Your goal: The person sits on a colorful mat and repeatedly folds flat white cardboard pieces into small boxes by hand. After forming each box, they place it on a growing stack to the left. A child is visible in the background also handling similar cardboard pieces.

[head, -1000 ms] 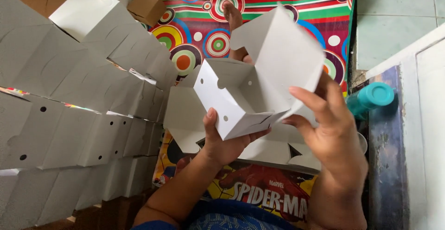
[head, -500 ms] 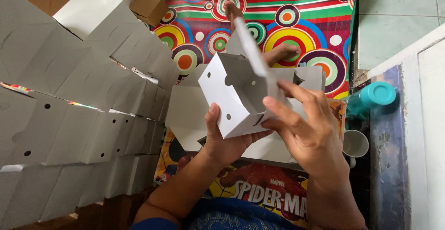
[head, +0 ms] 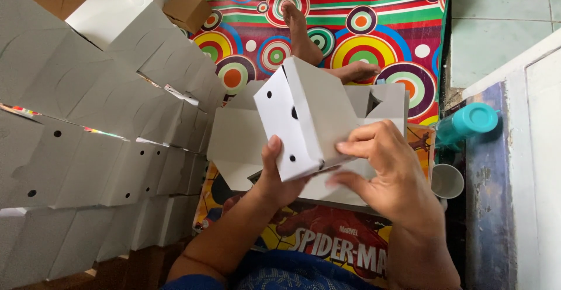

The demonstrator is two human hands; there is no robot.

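I hold a white cardboard box with small round holes in its sides, its lid folded down. My left hand grips its lower left corner, thumb up along the white side wall. My right hand presses on the grey lid from the right, fingers at the box's front edge. Under the box lies a pile of flat, unfolded grey box blanks. Beyond the box my bare feet rest on a mat with coloured circles.
Stacks of folded grey-white boxes fill the left side. A brown cardboard box sits at the top left. A teal bottle and a white cup stand to the right by a white wall ledge.
The open lid flap has been folded down over the box and the box turned. My right hand moved from the box's side onto the lid.
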